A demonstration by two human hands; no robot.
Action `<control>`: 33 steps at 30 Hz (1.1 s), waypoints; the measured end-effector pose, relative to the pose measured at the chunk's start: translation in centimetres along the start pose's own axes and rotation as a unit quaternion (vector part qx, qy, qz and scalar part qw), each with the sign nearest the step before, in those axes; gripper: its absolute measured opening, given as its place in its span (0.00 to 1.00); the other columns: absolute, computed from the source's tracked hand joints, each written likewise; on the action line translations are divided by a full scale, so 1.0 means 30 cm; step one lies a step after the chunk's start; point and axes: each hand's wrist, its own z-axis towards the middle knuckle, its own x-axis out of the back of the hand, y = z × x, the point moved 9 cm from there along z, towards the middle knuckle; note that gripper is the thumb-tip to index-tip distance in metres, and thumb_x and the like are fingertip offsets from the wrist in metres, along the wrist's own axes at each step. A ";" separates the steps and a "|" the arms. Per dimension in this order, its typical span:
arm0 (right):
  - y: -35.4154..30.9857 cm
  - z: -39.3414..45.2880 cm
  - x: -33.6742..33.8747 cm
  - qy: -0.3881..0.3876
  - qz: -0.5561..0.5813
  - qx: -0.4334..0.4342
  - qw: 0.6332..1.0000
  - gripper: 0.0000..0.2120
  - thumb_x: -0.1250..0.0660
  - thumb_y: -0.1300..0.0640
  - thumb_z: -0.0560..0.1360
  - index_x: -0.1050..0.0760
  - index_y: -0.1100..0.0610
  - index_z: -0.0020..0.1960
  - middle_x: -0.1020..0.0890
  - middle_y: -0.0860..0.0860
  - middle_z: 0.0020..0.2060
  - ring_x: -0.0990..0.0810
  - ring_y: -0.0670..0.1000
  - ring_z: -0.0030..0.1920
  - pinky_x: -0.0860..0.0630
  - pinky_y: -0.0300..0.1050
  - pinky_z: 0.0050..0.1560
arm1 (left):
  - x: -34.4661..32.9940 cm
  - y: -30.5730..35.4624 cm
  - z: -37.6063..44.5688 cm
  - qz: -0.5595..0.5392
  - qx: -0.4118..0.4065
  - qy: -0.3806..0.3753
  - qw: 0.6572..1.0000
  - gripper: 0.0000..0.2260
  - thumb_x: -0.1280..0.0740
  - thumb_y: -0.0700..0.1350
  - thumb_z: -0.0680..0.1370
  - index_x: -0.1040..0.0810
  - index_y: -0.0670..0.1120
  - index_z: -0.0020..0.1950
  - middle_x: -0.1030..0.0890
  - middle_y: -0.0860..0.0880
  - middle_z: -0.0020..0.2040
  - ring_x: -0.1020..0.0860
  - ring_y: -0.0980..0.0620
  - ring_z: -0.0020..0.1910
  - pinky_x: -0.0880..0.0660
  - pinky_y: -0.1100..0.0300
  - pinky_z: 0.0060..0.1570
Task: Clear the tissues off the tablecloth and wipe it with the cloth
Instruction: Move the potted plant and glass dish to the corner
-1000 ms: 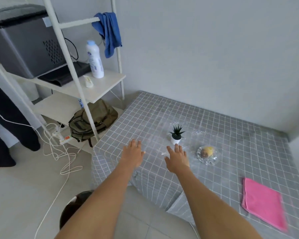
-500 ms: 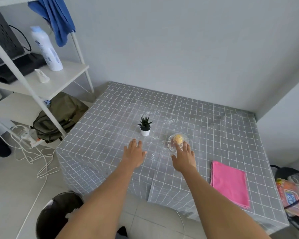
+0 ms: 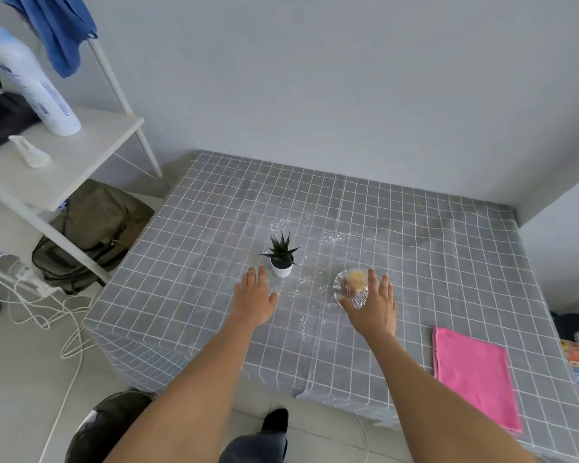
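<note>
Reaching out over the tablecloth (image 3: 194,262) with both hands, head view only. Holding the left hand (image 3: 253,300) flat and open, empty, just in front of the plant (image 3: 281,257). Spreading the right hand (image 3: 371,305) wide, fingers (image 3: 371,279) lying over the near side of the glass dish (image 3: 343,285), not gripping it as far as can be seen. Lying scattered in little white bits: tissues (image 3: 335,236), behind the plant, between plant and dish, and in front of the dish. Resting folded at the near right corner, well apart from both hands: the pink cloth (image 3: 472,372). Looking like an early step, probably moving the plant and dish aside. Not yet picking up any bits, not yet wiping; nearly everything left to do.
</note>
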 end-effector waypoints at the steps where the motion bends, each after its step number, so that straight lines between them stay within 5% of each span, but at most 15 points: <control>1: 0.006 0.009 -0.012 0.004 0.023 -0.008 1.000 0.46 0.31 0.39 0.72 0.56 0.48 0.78 0.54 0.56 0.78 0.53 0.57 0.78 0.48 0.57 0.75 | 0.000 -0.003 0.023 -0.022 -0.005 0.012 1.000 0.33 0.44 0.55 0.81 0.56 0.41 0.78 0.51 0.40 0.78 0.49 0.42 0.77 0.47 0.47 0.75; 9: 0.057 0.022 -0.087 0.076 0.144 -0.029 0.986 0.52 0.23 0.42 0.64 0.52 0.42 0.77 0.48 0.56 0.77 0.41 0.61 0.74 0.29 0.61 0.60 | -0.042 -0.006 0.127 -0.196 -0.037 0.123 0.972 0.37 0.34 0.57 0.77 0.46 0.39 0.77 0.40 0.41 0.76 0.41 0.43 0.75 0.42 0.46 0.73; 19: 0.047 0.046 -0.109 0.145 0.156 0.002 0.977 0.51 0.23 0.40 0.62 0.48 0.49 0.76 0.39 0.59 0.74 0.41 0.61 0.74 0.35 0.61 0.66 | -0.034 0.015 0.177 -0.312 -0.019 0.228 0.922 0.29 0.29 0.53 0.74 0.32 0.40 0.69 0.25 0.45 0.66 0.28 0.45 0.65 0.30 0.49 0.64; 26: 0.050 0.058 -0.113 0.160 0.151 0.006 0.975 0.51 0.22 0.40 0.62 0.48 0.46 0.75 0.38 0.60 0.73 0.41 0.63 0.73 0.38 0.65 0.69 | -0.034 0.028 0.177 -0.328 -0.026 0.247 0.911 0.26 0.29 0.53 0.74 0.30 0.43 0.67 0.21 0.48 0.60 0.23 0.49 0.58 0.24 0.54 0.53; 33: 0.050 0.071 -0.115 0.177 0.150 0.027 0.972 0.50 0.21 0.43 0.62 0.45 0.50 0.75 0.35 0.61 0.70 0.39 0.63 0.72 0.40 0.65 0.70 | -0.024 0.031 0.170 -0.351 -0.036 0.253 0.901 0.21 0.29 0.49 0.75 0.28 0.44 0.65 0.20 0.49 0.58 0.22 0.50 0.55 0.23 0.54 0.51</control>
